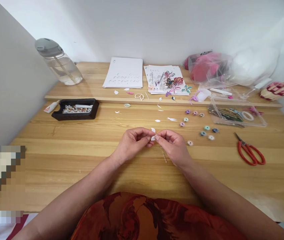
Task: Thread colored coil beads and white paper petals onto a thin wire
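My left hand point(136, 142) and my right hand point(174, 144) meet above the middle of the wooden table, fingertips almost touching. Between them is a small white petal-shaped piece point(153, 138), pinched from both sides. A thin pale thread point(164, 155) hangs below my right fingers; where its upper end goes is hidden. Just beyond the fingertips lies another white cutout point(153, 130). Further off are a white leaf-shaped piece point(157, 121) and a forked white piece point(172, 119).
Several thread bobbins point(207, 128) lie to the right, near red-handled scissors point(250, 151) and a clear tray point(254, 120). A black tray of beads point(75, 109) and a glue bottle point(52, 106) sit left. On the raised shelf stand a water bottle point(62, 66), paper sheets point(123, 71) and thread flowers point(174, 87).
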The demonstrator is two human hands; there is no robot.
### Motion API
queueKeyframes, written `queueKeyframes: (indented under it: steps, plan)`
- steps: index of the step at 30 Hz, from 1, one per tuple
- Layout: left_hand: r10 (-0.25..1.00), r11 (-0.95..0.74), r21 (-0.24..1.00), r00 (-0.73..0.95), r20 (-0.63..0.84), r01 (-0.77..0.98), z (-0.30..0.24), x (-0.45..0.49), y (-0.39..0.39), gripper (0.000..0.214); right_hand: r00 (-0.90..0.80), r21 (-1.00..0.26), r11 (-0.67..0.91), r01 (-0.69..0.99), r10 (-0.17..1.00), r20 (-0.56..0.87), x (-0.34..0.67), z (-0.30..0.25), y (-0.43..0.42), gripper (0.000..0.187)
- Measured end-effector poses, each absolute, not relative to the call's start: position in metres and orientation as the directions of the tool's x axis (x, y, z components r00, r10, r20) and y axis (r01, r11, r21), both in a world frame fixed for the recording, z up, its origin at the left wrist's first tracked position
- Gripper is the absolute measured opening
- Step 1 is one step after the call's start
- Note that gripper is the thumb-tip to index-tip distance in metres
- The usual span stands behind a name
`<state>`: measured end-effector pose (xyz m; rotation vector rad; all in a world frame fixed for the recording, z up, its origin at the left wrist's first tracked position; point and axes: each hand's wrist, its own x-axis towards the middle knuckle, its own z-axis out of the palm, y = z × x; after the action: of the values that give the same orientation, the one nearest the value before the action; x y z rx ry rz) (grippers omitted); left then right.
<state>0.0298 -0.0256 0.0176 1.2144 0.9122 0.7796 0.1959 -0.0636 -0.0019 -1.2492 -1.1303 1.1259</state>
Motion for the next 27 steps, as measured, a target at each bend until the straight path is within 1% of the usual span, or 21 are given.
queueKeyframes:
  steps: [3, 6, 9, 18, 27]
  plan:
    - [0.88, 0.167, 0.986, 0.453, -0.143, -0.012, 0.0183, 0.0299, -0.0262, 0.032, 0.114, -1.0, -0.001, -0.021, 0.993, -0.003, 0.1957, -0.0018, -0.0635, 0.023]
    - [0.896, 0.166, 0.986, 0.421, -0.139, -0.026, 0.0154, 0.0313, -0.026, 0.032, 0.087, -1.0, -0.009, -0.027, 0.996, -0.011, 0.1956, -0.0018, -0.0634, 0.022]
    - [0.901, 0.2, 0.979, 0.401, -0.166, -0.044, 0.0127, 0.0315, -0.0245, 0.033, 0.069, -1.0, -0.003, -0.018, 0.998, -0.004, 0.1962, -0.0025, -0.0633, 0.021]
    - [0.863, 0.292, 0.956, 0.437, -0.253, -0.024, 0.0149, 0.0288, -0.0238, 0.036, 0.107, -0.999, -0.008, -0.051, 0.994, -0.013, 0.1987, 0.0002, -0.0634, 0.023]
    - [0.838, 0.316, 0.948, 0.462, -0.291, 0.024, 0.0176, 0.0281, -0.0244, 0.038, 0.12, -0.999, -0.032, -0.035, 0.992, -0.036, 0.1988, 0.0022, -0.0637, 0.029]
